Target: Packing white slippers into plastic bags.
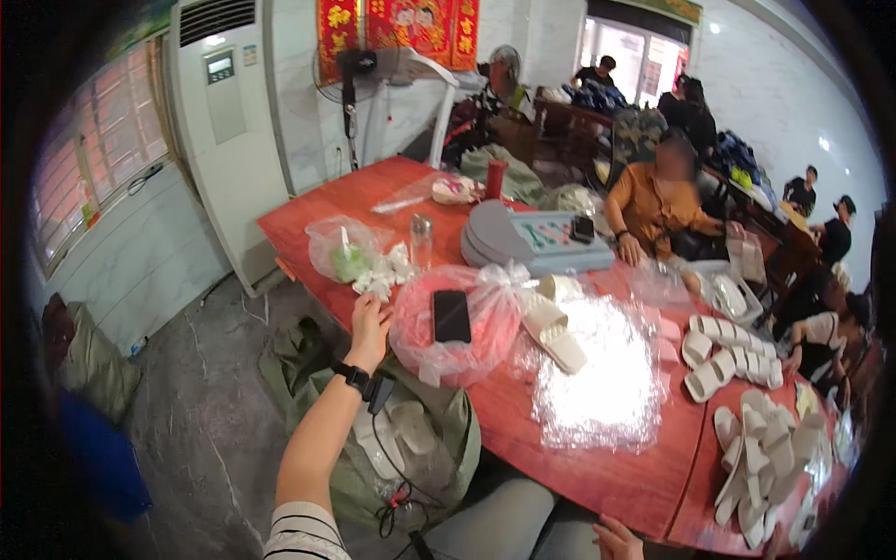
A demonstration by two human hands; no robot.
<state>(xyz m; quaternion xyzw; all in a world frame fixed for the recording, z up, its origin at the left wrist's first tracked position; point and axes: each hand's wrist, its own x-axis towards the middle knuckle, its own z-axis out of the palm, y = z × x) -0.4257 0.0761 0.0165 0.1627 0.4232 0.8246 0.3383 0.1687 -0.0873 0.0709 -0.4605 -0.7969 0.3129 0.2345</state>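
Note:
My left hand (370, 327) reaches over the red table's left edge. Its fingers are drawn together at the crumpled white tissue (378, 273), seemingly pinching its near side. Beside the tissue lie a clear bag with something green (349, 261) and a clear bottle (421, 243). A knotted pink plastic bag (420, 336) with a black phone (452, 317) on top stands right of my left wrist. My right hand (618, 539) is low, by the table's near edge above my lap, fingers apart and holding nothing; the lower frame edge cuts it off.
Clear plastic sleeves (597, 392) lie on the red table (597, 481), next to a beige slipper (554, 332). More slippers (761, 457) are heaped at right. A green sack (448, 476) holding wrapped slippers stands below my left arm. Across the table sits a person in orange-brown (653, 201).

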